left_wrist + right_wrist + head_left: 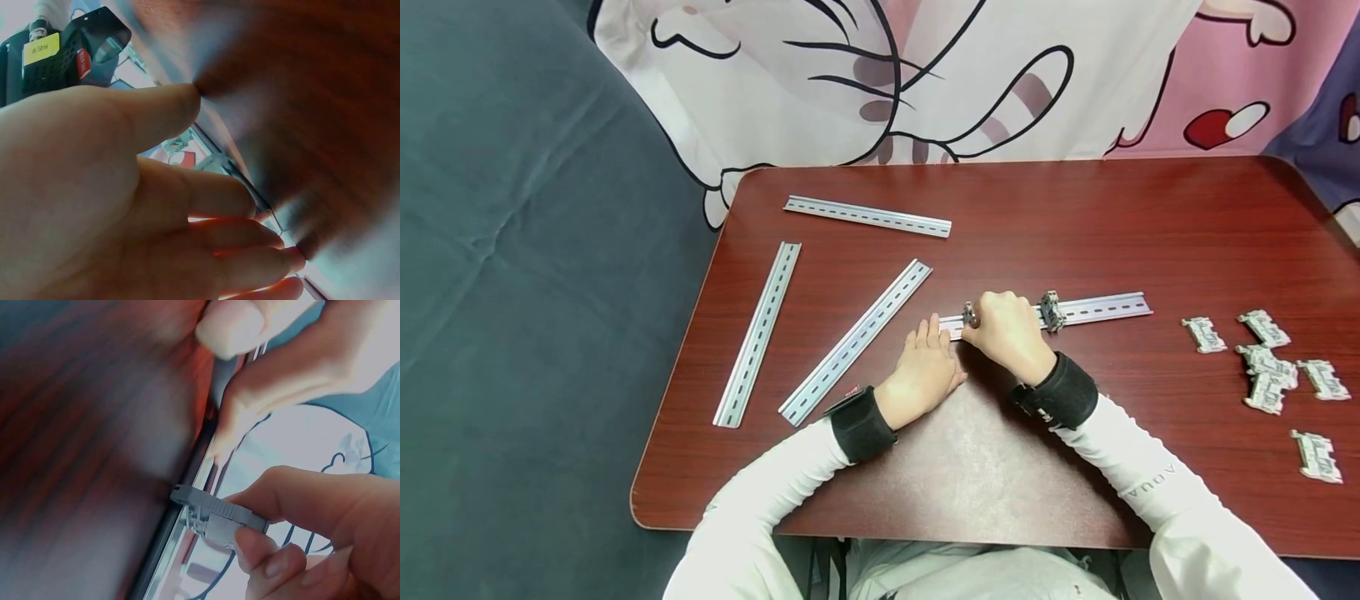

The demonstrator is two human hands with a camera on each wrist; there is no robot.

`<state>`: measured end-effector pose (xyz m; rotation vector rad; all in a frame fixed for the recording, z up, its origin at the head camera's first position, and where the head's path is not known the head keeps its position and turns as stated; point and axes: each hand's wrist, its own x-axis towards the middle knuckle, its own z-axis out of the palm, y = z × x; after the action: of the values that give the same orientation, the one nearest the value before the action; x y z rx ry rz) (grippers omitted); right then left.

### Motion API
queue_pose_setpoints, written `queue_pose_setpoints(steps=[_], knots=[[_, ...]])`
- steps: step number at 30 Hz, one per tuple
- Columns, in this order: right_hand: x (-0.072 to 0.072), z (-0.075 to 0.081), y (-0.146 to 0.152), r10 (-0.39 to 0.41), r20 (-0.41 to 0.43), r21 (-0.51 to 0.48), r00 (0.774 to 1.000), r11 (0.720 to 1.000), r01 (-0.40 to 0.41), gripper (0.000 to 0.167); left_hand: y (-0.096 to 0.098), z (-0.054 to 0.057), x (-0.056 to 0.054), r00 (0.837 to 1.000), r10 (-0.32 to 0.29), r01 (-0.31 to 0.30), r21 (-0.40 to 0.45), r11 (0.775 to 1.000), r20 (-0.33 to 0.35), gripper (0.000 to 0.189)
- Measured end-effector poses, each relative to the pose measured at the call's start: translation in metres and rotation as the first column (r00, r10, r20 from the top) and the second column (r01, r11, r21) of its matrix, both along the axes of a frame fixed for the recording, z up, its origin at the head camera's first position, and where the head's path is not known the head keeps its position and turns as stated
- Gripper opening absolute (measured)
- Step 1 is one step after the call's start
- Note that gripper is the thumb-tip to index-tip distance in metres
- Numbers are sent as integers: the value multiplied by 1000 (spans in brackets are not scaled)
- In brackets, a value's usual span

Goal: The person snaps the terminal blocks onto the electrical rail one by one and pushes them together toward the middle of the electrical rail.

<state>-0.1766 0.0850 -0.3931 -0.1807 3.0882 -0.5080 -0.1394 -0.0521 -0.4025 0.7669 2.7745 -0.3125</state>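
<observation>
A slotted metal DIN rail lies across the middle of the table, partly hidden by both hands. My right hand is over its left part, and its thumb and fingers pinch a small grey terminal block at the rail's edge. Another terminal block stands on the rail just right of that hand. My left hand lies at the rail's left end with fingers extended, fingertips against or very close to it. The left wrist view shows its straight fingers and nothing held in them.
Three more slotted rails lie at the left: one near the table edge, one slanted by my left hand, one at the back. Several loose terminal blocks lie on the right. A printed curtain hangs behind the table.
</observation>
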Motion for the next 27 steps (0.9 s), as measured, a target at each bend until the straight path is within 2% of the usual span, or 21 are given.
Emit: queue_pose_setpoints(steps=[22, 27], knots=[[4, 3, 63, -118, -65, 12, 991, 993, 119, 29, 2, 1, -2, 996, 37, -38, 15, 999, 77, 70], [4, 3, 71, -133, -81, 14, 988, 991, 135, 30, 3, 1, -2, 997, 38, -39, 11, 999, 74, 69]])
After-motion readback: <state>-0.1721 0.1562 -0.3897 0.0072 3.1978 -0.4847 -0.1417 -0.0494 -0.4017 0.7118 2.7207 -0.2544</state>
